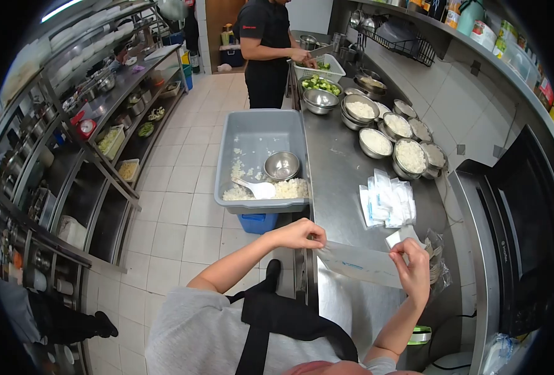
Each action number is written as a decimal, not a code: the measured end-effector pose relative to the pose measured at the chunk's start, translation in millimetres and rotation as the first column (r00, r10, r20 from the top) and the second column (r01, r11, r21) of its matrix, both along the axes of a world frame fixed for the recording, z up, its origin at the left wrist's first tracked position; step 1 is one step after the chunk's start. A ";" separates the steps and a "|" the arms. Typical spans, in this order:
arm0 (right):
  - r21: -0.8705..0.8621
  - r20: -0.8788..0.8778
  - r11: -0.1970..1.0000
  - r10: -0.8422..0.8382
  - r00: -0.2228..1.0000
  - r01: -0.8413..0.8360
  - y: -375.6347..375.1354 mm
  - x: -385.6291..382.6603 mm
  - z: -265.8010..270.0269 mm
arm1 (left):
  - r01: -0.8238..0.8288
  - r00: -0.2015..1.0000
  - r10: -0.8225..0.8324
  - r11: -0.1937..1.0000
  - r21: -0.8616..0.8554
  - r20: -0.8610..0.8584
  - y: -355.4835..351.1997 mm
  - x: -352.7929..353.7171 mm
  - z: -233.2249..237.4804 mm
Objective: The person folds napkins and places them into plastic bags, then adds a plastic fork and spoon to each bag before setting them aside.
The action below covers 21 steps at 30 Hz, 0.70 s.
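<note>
A clear plastic bag (pixel 359 264) with blue print is stretched flat between my two hands above the steel counter. My left hand (pixel 301 235) pinches its left end, and my right hand (pixel 410 261) pinches the right end. Just beyond the bag lies a stack of flat, filled plastic packets (pixel 386 200). A small white item (pixel 403 236) lies near my right fingers, partly hidden. To the left, a grey tub (pixel 262 128) contains cooked rice (pixel 291 189), a white rice paddle (pixel 256 187) and a steel bowl (pixel 282 165).
Several rice-filled steel bowls (pixel 410 156) crowd the counter (pixel 330 162) along the wall. A co-worker (pixel 266 50) cuts green vegetables at the far end. Steel shelving (pixel 96 169) lines the left, a black appliance (pixel 508 231) stands right, and another person's leg (pixel 64 319) shows lower left.
</note>
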State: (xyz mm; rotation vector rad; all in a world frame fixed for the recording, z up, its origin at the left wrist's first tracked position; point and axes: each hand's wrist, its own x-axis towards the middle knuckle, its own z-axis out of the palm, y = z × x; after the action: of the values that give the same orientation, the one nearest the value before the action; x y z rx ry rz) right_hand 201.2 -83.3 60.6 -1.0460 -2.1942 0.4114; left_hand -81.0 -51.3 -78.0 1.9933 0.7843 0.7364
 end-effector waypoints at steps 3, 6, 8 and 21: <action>-0.005 -0.078 1.000 -0.028 0.997 0.028 0.7 10.2 -2.8 | -0.044 0.961 0.102 0.974 -0.221 0.256 -5.4 -21.2 -8.9; -0.015 -0.148 0.998 -0.055 0.987 0.053 -1.2 8.9 3.2 | 0.101 0.631 0.258 0.908 -0.408 0.731 -7.5 -27.3 -11.7; -0.061 -0.255 0.998 -0.036 0.966 0.021 -0.9 3.5 8.2 | 0.061 0.685 0.275 0.901 -0.430 0.675 -5.0 -19.5 -17.9; -0.158 -0.731 0.987 -0.095 0.676 -0.032 45.5 6.3 -55.1 | -0.181 0.312 0.673 0.735 -0.654 0.670 40.3 -8.8 -43.5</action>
State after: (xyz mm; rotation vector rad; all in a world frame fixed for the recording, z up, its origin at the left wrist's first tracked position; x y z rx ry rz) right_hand 207.5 -37.7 5.5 -0.7898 -1.4141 0.8421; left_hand -89.8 -10.9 -121.5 0.6430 0.7260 1.5834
